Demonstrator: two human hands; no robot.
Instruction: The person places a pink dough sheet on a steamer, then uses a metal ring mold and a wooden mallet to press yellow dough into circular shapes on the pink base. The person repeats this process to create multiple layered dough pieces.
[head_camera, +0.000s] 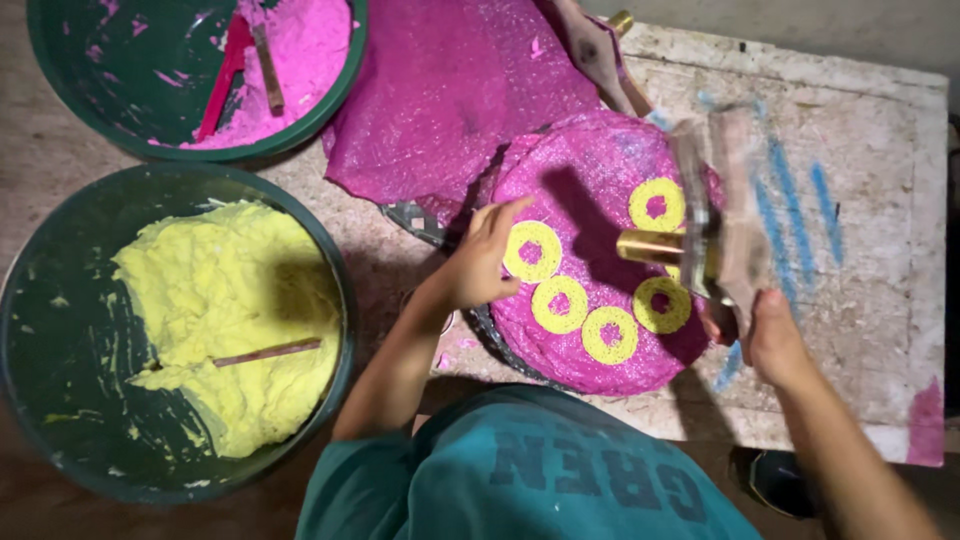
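At the middle of the head view, a round tray (520, 365) covered with a magenta textured sheet (585, 170) lies on a worn, paint-streaked tabletop (880, 130). On the sheet sit five yellow dough rings, each showing magenta through its hole: one at 12 o'clock of the group (656, 204), one at 9 o'clock (532, 251), and three along the lower arc (560, 304) (610, 335) (661, 305). The left hand (482, 262) rests at the 9 o'clock edge of the tray, fingers spread apart and clamped on nothing, the fingertips (516, 207) just beside the 9 o'clock ring; whether they touch it I cannot tell. The right hand (770, 335), at 3 o'clock of the tray, is closed around the handle of a hand press (715, 215), a blurred tool with a brass cylinder (650, 245) pointing over the rings. The press hangs above the sheet, between the 12 o'clock ring and the lower right one.

A second magenta sheet (440, 90) lies crumpled at 11 o'clock of the tray. At 9 o'clock of the view stands a large dark green tub (60, 330) holding yellow dough (235, 320) with a stick (268, 352) lying in it. At 11 o'clock, a second green tub (70, 60) holds pink dough (300, 60) with a red scraper (225, 75) leaning in it. At 6 o'clock a teal shirt (520, 470) fills the lower edge.
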